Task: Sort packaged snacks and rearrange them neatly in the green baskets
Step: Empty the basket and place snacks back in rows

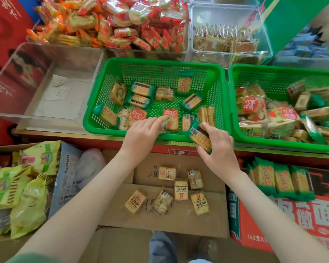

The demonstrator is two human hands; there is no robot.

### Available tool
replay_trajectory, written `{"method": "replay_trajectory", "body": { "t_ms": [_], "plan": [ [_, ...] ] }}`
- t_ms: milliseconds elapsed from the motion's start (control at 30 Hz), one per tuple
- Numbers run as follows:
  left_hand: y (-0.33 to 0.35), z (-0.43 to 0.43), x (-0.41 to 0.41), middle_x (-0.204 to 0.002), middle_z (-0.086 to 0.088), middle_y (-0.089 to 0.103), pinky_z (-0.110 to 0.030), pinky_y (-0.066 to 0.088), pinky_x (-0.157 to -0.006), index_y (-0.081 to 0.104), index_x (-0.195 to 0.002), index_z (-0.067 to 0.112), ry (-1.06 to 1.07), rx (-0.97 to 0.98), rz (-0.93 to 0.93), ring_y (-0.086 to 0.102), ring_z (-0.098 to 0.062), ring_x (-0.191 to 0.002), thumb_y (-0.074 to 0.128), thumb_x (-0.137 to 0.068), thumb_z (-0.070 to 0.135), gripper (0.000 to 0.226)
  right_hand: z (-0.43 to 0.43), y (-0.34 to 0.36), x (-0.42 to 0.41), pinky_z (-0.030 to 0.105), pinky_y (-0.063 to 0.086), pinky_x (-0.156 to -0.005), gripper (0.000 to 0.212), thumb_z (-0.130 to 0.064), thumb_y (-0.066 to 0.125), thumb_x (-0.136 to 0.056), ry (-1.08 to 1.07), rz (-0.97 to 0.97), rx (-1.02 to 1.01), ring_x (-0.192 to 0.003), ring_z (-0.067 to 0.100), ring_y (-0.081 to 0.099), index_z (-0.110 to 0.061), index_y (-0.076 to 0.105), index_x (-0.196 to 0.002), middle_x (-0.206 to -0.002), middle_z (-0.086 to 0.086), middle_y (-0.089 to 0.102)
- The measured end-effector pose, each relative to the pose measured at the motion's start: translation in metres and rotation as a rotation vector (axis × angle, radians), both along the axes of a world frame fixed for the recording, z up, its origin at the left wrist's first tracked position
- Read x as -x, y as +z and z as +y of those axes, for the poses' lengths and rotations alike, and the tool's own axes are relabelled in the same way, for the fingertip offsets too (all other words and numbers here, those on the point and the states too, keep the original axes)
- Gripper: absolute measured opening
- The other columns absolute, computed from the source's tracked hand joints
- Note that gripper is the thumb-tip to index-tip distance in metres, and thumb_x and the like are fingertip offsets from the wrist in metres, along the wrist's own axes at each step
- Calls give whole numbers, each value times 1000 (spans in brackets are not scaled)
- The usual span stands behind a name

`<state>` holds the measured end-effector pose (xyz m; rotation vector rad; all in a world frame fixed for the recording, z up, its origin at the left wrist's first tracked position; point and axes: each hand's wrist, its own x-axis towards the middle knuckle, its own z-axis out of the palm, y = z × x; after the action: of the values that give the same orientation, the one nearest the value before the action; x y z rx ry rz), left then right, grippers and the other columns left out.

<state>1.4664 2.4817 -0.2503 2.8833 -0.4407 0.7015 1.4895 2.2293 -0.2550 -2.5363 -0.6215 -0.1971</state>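
Green-wrapped cracker packet (199,136), clasped in the right hand (219,149) over the green basket (103,130) near rim; left hand (143,132) pinches a clear-wrapped packet (166,121) beside it, likely separating kinds.

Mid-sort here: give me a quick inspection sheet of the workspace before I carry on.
Surface: counter ledge carries the middle basket and right basket side by side.
Job's things: middle basket holds scattered mixed packs; right basket is heaped fuller; six small packs lie on the cardboard flap below.
Clutter: yellow bags at left; green packs lined up on the red carton at right.
Hands: left hand pinches a small clear packet; right hand grips a green cracker pack, both at the middle basket's front rim.
Cables: nothing seen.
Surroundings: clear tubs of snacks behind; a clear bin at left.
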Motion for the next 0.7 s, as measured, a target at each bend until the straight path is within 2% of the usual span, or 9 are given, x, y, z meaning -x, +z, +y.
{"method": "replay_trajectory", "body": {
  "t_ms": [167, 267, 367, 467, 533, 700],
  "plan": [
    [8, -65, 9, -119, -17, 66, -43, 56, -86, 62, -124, -1, -181, 14, -149, 64, -31, -110, 68, -89, 9, 37, -52, -9, 16, 29, 27, -92, 59, -34, 60, -84, -134, -63, 51, -109, 21, 45, -11, 45, -136, -118, 8, 58],
    [9, -111, 8, -119, -16, 66, -42, 55, -85, 63, -123, 0, -299, 51, -142, 64, -30, -112, 72, -87, 8, 38, -95, -12, 27, 34, 30, -92, 58, -38, 54, -84, -214, -115, 92, -106, 22, 46, -9, 45, -134, -117, 9, 59],
    [4, -149, 9, -121, -15, 66, -41, 54, -88, 62, -125, 1, -380, 82, -105, 63, -28, -113, 73, -86, 8, 41, -145, -21, 43, 38, 32, -92, 56, -32, 60, -83, -288, -118, 119, -102, 24, 47, -5, 46, -130, -114, 11, 59],
    [-1, -180, 11, -120, -14, 67, -40, 54, -89, 62, -126, 3, -449, 88, -88, 64, -27, -111, 74, -85, 8, 43, -191, -32, 55, 47, 38, -89, 54, -20, 74, -81, -511, 20, 125, -99, 33, 52, -2, 45, -122, -107, 17, 58],
    [-3, -198, 11, -120, -13, 67, -39, 54, -90, 62, -126, 3, -483, 76, -84, 64, -26, -111, 73, -86, 9, 42, -214, -37, 54, 49, 38, -89, 51, -21, 72, -84, -643, 169, 127, -102, 39, 51, 2, 45, -120, -111, 21, 55],
    [-14, -247, 15, -119, -14, 67, -39, 52, -91, 63, -124, 1, -549, 52, -78, 65, -27, -109, 59, -92, 6, 33, -246, -54, 41, 47, 35, -101, 50, -41, 54, -94, -618, 526, 293, -124, 34, 40, -5, 43, -128, -132, 17, 46]
  ]
}}
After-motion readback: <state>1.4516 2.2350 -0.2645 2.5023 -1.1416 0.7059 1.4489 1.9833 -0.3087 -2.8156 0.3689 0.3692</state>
